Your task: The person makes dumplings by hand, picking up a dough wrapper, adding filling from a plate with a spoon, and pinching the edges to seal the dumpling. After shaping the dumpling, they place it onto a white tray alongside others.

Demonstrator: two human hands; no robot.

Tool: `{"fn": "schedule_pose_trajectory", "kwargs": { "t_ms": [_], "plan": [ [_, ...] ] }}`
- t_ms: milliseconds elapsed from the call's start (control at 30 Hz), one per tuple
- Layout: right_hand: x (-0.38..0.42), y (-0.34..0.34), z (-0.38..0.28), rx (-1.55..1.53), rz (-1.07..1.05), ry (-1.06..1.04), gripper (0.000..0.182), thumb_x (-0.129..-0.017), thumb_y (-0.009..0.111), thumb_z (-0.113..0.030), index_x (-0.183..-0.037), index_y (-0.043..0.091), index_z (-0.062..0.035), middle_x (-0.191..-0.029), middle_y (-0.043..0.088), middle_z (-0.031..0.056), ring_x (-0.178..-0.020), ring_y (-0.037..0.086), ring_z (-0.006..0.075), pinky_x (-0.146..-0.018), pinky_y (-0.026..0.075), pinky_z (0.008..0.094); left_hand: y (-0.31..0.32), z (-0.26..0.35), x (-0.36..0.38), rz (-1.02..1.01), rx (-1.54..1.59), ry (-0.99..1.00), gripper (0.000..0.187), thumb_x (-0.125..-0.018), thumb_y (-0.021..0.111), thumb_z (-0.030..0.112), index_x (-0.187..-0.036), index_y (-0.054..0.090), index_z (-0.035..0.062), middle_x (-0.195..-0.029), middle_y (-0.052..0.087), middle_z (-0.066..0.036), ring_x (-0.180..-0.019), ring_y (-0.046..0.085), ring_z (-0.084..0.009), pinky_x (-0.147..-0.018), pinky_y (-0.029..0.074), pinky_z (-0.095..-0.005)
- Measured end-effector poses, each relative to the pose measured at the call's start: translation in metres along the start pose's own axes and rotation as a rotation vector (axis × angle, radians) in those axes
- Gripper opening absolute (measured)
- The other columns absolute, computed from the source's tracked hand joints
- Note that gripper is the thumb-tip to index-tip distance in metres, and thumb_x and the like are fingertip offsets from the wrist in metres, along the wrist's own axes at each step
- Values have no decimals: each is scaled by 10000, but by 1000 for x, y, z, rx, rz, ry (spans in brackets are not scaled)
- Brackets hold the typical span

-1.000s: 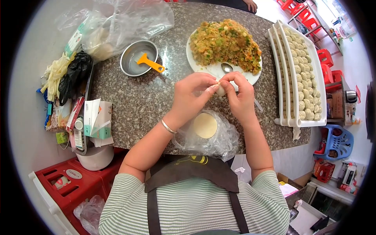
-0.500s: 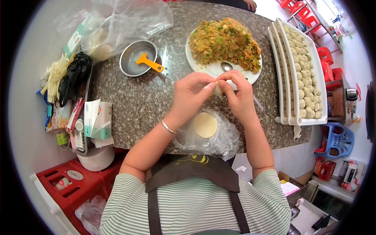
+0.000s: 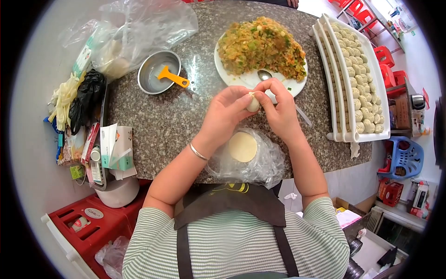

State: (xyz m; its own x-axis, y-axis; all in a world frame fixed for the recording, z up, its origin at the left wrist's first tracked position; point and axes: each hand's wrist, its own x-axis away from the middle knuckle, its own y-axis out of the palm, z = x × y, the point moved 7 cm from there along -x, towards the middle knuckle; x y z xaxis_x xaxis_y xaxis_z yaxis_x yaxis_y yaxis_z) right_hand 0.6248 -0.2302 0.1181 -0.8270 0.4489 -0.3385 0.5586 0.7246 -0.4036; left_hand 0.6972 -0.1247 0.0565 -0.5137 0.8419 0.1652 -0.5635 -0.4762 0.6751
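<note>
A small pale dumpling (image 3: 253,105) is pinched between the fingertips of my left hand (image 3: 225,111) and my right hand (image 3: 280,110), just below the plate of filling. The left wrist bears a silver bangle. Chopped orange and green filling (image 3: 262,49) is heaped on a white plate (image 3: 225,69), with a spoon (image 3: 265,75) at the near side of the heap. Below my hands, round dough wrappers (image 3: 243,147) lie on a clear plastic bag (image 3: 269,162).
A metal bowl (image 3: 149,76) holds an orange-handled tool (image 3: 173,76). Stacked white trays (image 3: 346,88) of dumplings stand at the right. Plastic bags (image 3: 153,23), a tissue box (image 3: 121,146) and black bags line the left. Another person's hand (image 3: 292,3) shows at the top.
Both hands stay together, and more of the pale dumpling shows between them. The fingers have shifted slightly around its top. The whole view has moved a little.
</note>
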Motion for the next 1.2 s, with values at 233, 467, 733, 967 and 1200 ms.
{"fn": "schedule_pose_trajectory", "kwargs": {
  "t_ms": [233, 467, 733, 967, 1200],
  "plan": [
    [2, 3, -4, 93, 34, -139, 77, -855, 642, -71, -900, 609, -17, -868, 620, 136, -836, 601, 309, -755, 467, 372, 0, 5, 0, 17, 10, 116, 142, -938, 650, 129, -1065, 617, 74, -1029, 650, -26, -938, 630, -114, -827, 531, -280],
    [2, -3, -2, 22, 91, -36, 66, -848, 651, -56, -870, 608, -11, -859, 624, 132, -828, 608, 299, -760, 469, 362, 1, 6, 1, -7, -129, 83, 196, -948, 628, 130, -1131, 607, 62, -1076, 635, -30, -971, 612, -104, -850, 517, -278],
    [-1, -16, 20, -158, 128, 76, 76, -877, 637, -57, -927, 653, -2, -903, 652, 98, -879, 619, 209, -800, 474, 315, 9, 5, 0, -128, 54, -83, 324, -1005, 522, 171, -1265, 535, -21, -1179, 618, -106, -1074, 642, -222, -919, 533, -334],
    [-5, -18, 26, -358, -108, 129, 128, -879, 643, -29, -985, 707, 1, -931, 683, 49, -882, 611, 130, -801, 466, 257, 10, 0, 3, -242, 135, -239, 390, -1033, 467, 234, -1284, 515, -60, -1168, 632, -140, -1040, 668, -264, -871, 568, -301],
    [-8, -20, 24, -340, -77, 61, 235, -815, 745, -100, -1024, 685, -12, -963, 661, 47, -917, 601, 133, -827, 474, 286, 10, 4, 3, -176, 147, -213, 468, -1018, 498, 225, -1394, 396, -34, -1160, 629, -128, -1005, 670, -221, -857, 569, -301]
  ]
}}
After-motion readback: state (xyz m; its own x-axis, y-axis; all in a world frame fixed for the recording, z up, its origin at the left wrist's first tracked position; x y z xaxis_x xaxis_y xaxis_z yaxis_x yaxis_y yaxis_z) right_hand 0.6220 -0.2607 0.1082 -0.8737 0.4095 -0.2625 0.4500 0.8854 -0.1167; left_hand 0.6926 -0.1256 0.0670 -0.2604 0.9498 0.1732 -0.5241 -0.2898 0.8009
